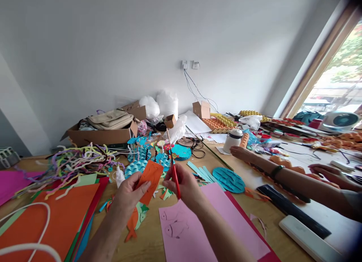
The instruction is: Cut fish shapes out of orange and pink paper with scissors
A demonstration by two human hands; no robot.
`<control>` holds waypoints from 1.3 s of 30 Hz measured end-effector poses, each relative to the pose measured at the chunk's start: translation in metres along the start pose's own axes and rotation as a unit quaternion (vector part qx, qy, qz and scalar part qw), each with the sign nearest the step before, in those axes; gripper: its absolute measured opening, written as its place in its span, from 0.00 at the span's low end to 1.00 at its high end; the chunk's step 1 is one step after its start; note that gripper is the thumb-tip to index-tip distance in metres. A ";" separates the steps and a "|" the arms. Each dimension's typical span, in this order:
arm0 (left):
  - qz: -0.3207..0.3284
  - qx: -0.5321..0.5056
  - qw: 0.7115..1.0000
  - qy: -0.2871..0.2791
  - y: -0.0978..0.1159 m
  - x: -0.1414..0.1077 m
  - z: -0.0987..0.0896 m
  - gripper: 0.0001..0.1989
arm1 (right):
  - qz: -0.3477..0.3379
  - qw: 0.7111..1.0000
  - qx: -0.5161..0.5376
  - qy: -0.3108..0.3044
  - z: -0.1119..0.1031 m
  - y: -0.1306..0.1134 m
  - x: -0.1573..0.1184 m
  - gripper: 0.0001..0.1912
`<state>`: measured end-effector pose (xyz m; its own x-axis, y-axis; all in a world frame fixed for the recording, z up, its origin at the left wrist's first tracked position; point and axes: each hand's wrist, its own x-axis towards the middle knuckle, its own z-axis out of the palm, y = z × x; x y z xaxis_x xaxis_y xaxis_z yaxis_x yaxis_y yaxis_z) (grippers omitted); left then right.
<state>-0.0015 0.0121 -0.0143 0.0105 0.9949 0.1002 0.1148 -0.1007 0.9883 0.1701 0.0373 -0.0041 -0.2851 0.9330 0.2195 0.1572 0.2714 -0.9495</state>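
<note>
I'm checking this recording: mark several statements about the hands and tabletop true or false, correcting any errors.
1. The left hand holds a flat rectangular piece of orange paper with dark lines. True.
2. The right hand holds a paintbrush. False: the right hand holds red-handled metal scissors.
3. A pale pink paper sheet bears fish drawings. True.
4. Only one person's hands are visible. False: another person's hands show at the right.
5. A flat cream bag rests atop a brown cardboard box. True.

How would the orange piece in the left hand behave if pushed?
Probably light and easily creased, since the orange piece looks like thin paper. It likely has some stiffness, extending fairly flat beyond the grip of the left hand.
</note>
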 end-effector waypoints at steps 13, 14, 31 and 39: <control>-0.024 -0.114 0.993 -0.032 0.007 -0.002 0.001 0.14 | -0.005 0.983 0.177 0.047 0.028 0.002 -0.005 0.10; -0.021 -0.104 0.993 -0.046 0.007 -0.002 -0.001 0.13 | -0.005 0.986 0.159 0.045 0.027 0.000 -0.006 0.09; 0.003 -0.053 0.995 0.090 0.037 -0.019 -0.005 0.11 | -0.006 0.969 0.238 0.060 0.036 -0.017 -0.004 0.14; 0.041 -0.052 0.984 0.164 0.024 -0.020 -0.010 0.08 | -0.017 0.974 0.207 0.094 0.041 -0.029 -0.012 0.13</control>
<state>-0.0090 -0.0105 0.0084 -0.3081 0.9313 0.1945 0.0240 -0.1967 0.9802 0.1301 0.0082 0.0117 -0.0985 0.9625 0.2529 -0.2544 0.2213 -0.9415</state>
